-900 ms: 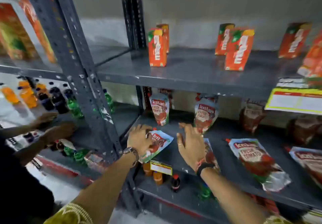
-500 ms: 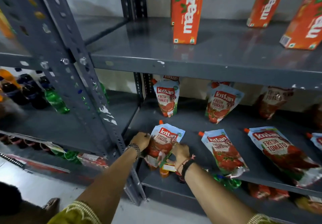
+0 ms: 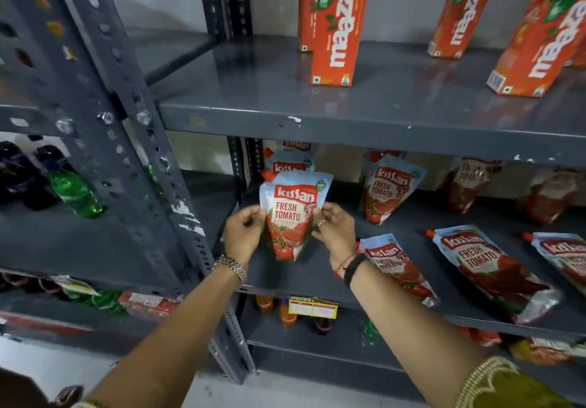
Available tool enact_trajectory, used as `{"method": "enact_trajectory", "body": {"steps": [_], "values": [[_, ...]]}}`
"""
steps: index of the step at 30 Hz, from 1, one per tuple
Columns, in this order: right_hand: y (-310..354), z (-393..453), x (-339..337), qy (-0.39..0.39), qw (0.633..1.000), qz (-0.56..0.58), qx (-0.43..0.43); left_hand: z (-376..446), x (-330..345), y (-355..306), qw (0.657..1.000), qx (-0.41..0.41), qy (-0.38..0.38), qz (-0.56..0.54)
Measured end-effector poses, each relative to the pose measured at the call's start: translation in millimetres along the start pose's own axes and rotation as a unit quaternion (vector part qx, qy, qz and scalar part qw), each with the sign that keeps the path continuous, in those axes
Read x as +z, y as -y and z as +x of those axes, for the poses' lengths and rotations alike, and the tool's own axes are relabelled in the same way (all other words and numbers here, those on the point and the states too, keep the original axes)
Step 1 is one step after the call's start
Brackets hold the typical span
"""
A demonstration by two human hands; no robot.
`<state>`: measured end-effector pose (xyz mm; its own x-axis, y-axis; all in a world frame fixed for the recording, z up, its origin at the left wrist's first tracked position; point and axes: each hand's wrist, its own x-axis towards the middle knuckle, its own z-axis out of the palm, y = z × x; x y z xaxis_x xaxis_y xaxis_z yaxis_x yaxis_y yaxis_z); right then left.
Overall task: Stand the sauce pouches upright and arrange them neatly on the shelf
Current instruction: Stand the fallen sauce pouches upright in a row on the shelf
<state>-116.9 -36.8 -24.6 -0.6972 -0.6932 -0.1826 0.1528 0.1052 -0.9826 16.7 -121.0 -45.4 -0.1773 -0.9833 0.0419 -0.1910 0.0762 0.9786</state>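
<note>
Sauce pouch [image 3: 293,214] stands upright at the middle shelf [image 3: 304,277] front-left, pinched by its 2 side edges: left hand [image 3: 243,231] and right hand [image 3: 335,229], both forearms reaching forward.

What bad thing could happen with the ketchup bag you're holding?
The held pouch narrows toward its bottom, so it might flop over once the left hand and right hand let go. It could also bump the standing pouch right behind it and knock that one down.
</note>
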Motion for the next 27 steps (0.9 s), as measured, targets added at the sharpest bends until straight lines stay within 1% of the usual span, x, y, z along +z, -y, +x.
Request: {"method": "enact_trajectory", "body": {"steps": [3, 6, 9, 10, 12, 14, 15, 17, 18, 19, 21, 23, 25, 26, 27], "values": [[-8, 8, 8, -0.016, 0.999, -0.041, -0.011, -1, 4, 8, 0.999, -0.022, -0.024, -0.024], [-28, 11, 10, -0.006, 0.998, -0.064, 0.007, -6, 9, 20, 0.996, -0.078, -0.024, -0.038], [-33, 22, 5, 0.004, 0.994, -0.112, -0.018, -11, 15, 24, 0.992, -0.109, -0.047, -0.033], [-29, 26, 0, -0.002, 0.994, -0.11, -0.026, -12, 16, 25, 0.989, -0.13, -0.062, -0.044], [-22, 31, -22, -0.017, 0.995, -0.089, -0.034, -24, 21, 32, 0.974, -0.182, -0.091, -0.1], [-17, 33, -58, -0.058, 0.981, -0.17, -0.075, -42, 30, 39, 0.958, -0.225, -0.09, -0.152], [-18, 37, -81, -0.081, 0.965, -0.231, -0.093, -52, 38, 39, 0.954, -0.245, -0.069, -0.157], [-25, 44, -127, -0.106, 0.922, -0.361, -0.091, -68, 58, 32, 0.947, -0.288, 0.014, -0.141], [-30, 45, -147, -0.099, 0.908, -0.401, -0.068, -75, 71, 26, 0.938, -0.312, 0.074, -0.131], [-35, 45, -161, -0.078, 0.909, -0.409, -0.034, -79, 82, 22, 0.929, -0.325, 0.134, -0.117], [-40, 41, -182, -0.034, 0.922, -0.386, 0.028, -88, 109, 11, 0.912, -0.325, 0.242, -0.065], [-39, 33, -191, -0.001, 0.94, -0.332, 0.078, -94, 132, 4, 0.895, -0.321, 0.308, -0.04], [-43, 30, -199, -0.013, 0.953, -0.281, 0.11, -97, 156, 2, 0.882, -0.317, 0.347, -0.034], [-47, 31, -205, -0.024, 0.958, -0.261, 0.115, -96, 166, 2, 0.885, -0.305, 0.351, -0.018], [-49, 30, -207, -0.032, 0.963, -0.237, 0.127, -94, 172, 5, 0.896, -0.28, 0.344, 0.003]]}}
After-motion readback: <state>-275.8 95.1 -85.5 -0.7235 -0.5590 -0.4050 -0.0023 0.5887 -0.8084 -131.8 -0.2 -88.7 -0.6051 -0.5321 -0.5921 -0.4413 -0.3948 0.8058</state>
